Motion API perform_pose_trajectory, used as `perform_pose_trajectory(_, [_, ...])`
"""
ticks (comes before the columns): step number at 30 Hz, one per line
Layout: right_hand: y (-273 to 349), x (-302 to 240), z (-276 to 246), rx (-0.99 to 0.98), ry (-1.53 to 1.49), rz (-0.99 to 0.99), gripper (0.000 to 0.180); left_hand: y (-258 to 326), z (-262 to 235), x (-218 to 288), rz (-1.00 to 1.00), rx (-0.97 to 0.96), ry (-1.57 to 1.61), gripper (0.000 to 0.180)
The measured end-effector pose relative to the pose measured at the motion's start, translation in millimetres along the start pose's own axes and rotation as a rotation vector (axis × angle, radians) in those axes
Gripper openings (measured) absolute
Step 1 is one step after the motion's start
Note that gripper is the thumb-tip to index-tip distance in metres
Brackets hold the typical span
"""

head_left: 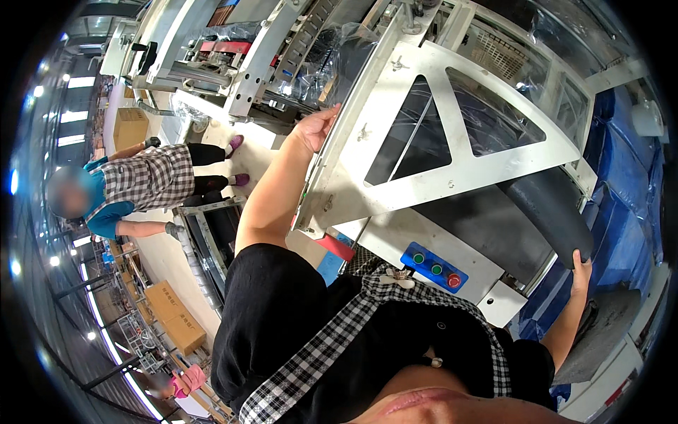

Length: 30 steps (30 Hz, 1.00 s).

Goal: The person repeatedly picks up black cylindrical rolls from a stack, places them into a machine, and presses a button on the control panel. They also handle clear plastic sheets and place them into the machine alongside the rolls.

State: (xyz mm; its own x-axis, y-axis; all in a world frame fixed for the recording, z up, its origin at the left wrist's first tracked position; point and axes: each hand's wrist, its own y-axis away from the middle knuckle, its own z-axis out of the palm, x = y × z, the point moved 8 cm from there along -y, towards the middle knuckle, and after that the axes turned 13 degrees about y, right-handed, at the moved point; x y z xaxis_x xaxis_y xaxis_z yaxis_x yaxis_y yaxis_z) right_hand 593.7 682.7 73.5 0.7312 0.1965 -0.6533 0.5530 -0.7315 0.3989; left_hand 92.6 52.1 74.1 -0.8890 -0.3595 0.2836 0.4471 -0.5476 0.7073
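Note:
A white metal machine frame [452, 169] with triangular cut-outs stands before me. At its left edge is my left hand [316, 130], its fingers bent against the rim; part of them is hidden. A smooth dark grey sheet-like piece [545, 208] curves out from under the frame on the right. My right hand [580, 274] grips this piece at its lower end, with fingertips showing on its edge. Black material and clear film [494, 116] lie behind the cut-outs.
Below the frame sits a blue control panel [434, 267] with two green buttons and a red one. Blue sheeting [625, 191] hangs at the right. A person in a checked apron [159, 177] stands at the left beside a roller conveyor [194, 265]. Cardboard boxes [175, 316] lie farther off.

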Motion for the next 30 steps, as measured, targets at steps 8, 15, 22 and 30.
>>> perform_pose_trajectory(8, [2,-75,50,-0.025,0.138,-0.048,0.075,-20,-52,18,0.165,0.204,0.138,0.019])
perform_pose_trajectory(15, [1,-136,96,-0.046,0.093,-0.058,0.062,-27,-57,34,0.233,0.081,0.276,0.024])
perform_pose_trajectory(22, [8,-185,141,-0.017,0.171,-0.167,0.065,-26,-26,21,0.154,-0.243,0.175,0.024])
perform_pose_trajectory(30, [24,-192,185,-0.205,-0.447,0.005,0.052,-25,-29,15,0.176,-0.181,0.191,0.021])
